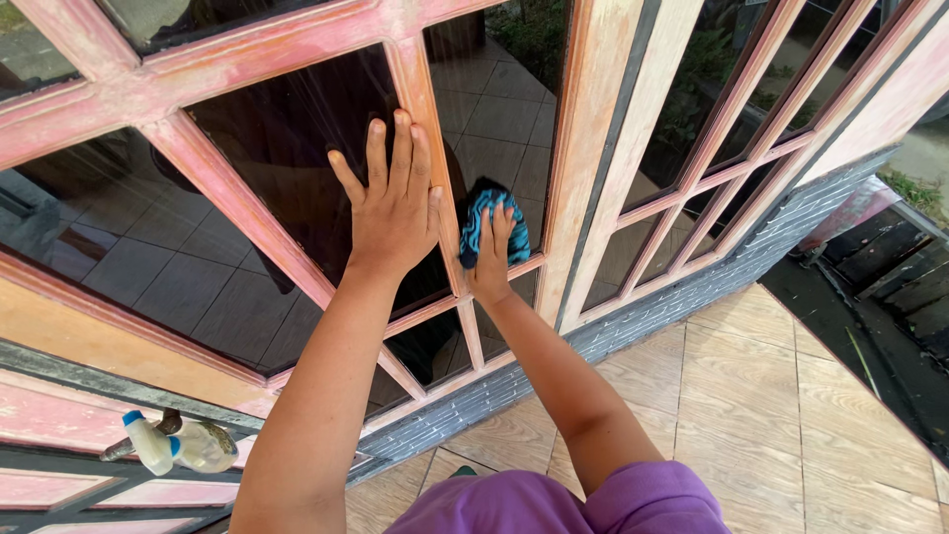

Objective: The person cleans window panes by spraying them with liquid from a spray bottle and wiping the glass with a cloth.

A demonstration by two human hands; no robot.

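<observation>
My left hand (393, 203) lies flat, fingers spread, on a dark glass pane (287, 148) and its pink wooden bar (430, 148). My right hand (489, 259) presses a blue and black cloth (491, 222) against the neighbouring pane (504, 109), low down near the horizontal bar. Both panes belong to a wooden window frame with worn pinkish paint. The glass mirrors a tiled floor.
A clear plastic spray bottle (188, 447) with a white and blue top lies on the ledge at lower left. Below the window runs a grey brick-pattern wall base (633, 321). Wood-look floor tiles (751, 396) lie on the right, with a dark drain channel (890, 297) beyond.
</observation>
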